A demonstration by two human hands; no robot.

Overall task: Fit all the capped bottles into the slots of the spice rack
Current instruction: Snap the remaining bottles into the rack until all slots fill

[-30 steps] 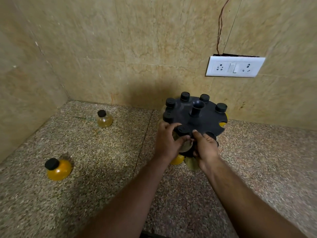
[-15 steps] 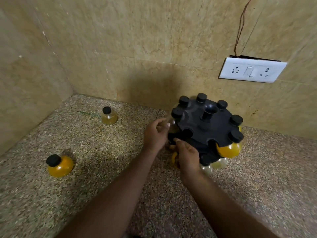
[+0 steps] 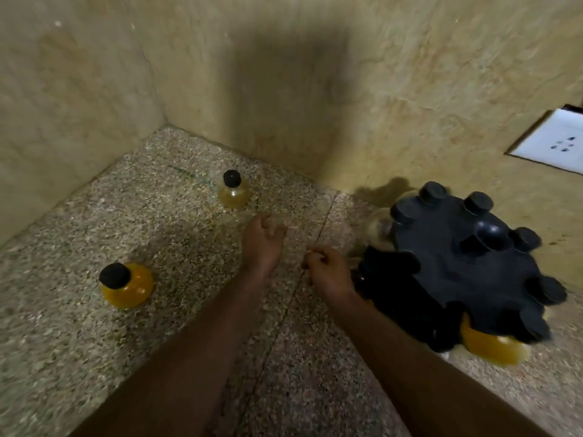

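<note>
Hands hang empty over the middle of the counter (image 3: 94, 357). The left hand (image 3: 262, 244) is palm-down with its fingers loosely curled and a little apart, holding nothing, just short of the pale bottle (image 3: 232, 192). The right hand (image 3: 328, 272) sits close beside the rack (image 3: 467, 279), its fingers curled in with thumb and forefinger tips near each other; the blur hides whether they pinch anything, and no bottle shows in it. Whether the hand touches the rack's near-left edge cannot be told.

The rack is a black round carousel at the right side of the counter, near the back wall (image 3: 284, 89), with a centre knob on top and black caps standing up around its rim. An orange bottle (image 3: 492, 345) hangs from it at the near side, and a clear one shows at its left-back edge, both blurred.

Two bottles stand loose and upright on the counter, well apart from each other. The pale bottle, with a black cap, is toward the back, near the corner where the walls meet. The yellow bottle (image 3: 126, 285), fuller and darker, with a wider black cap, stands nearer, toward the left edge.

A white socket plate (image 3: 555, 146) is fixed on the wall above the rack.
</note>
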